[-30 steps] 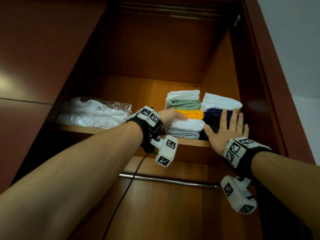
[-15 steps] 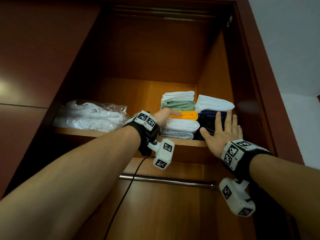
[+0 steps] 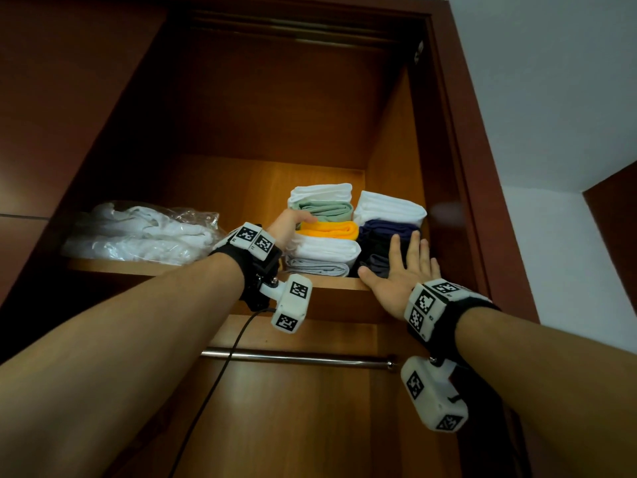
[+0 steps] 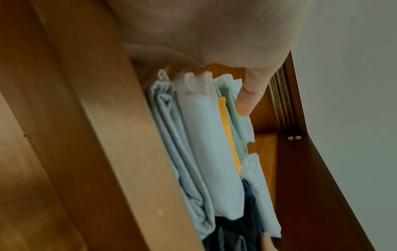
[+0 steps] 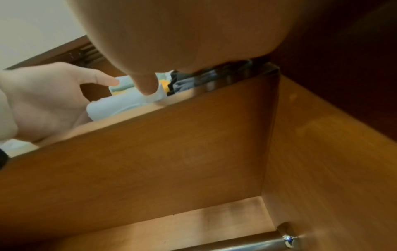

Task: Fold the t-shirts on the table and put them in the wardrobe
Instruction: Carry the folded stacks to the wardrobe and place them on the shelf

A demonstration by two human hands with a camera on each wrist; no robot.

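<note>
Two stacks of folded t-shirts stand on the wardrobe shelf (image 3: 138,267). The left stack (image 3: 324,251) runs white, green (image 3: 327,210), orange (image 3: 331,230), white, then grey. My left hand (image 3: 289,222) lies along its left side, with the thumb (image 4: 247,98) touching the green shirt and the other fingers hidden behind the stack. The right stack has a white shirt (image 3: 389,208) on navy (image 3: 386,229) and darker ones. My right hand (image 3: 403,270) presses flat against its front with straight fingers and holds nothing.
A clear plastic bag of white clothing (image 3: 138,236) lies on the shelf's left part. The wardrobe's right wall (image 3: 393,150) stands close beside the right stack. A metal hanging rail (image 3: 293,356) runs below the shelf. A cable hangs from my left wrist.
My left hand has slid up the side of the left stack, its thumb going from the orange and white shirts to the green one. My right hand stays flat on the dark stack.
</note>
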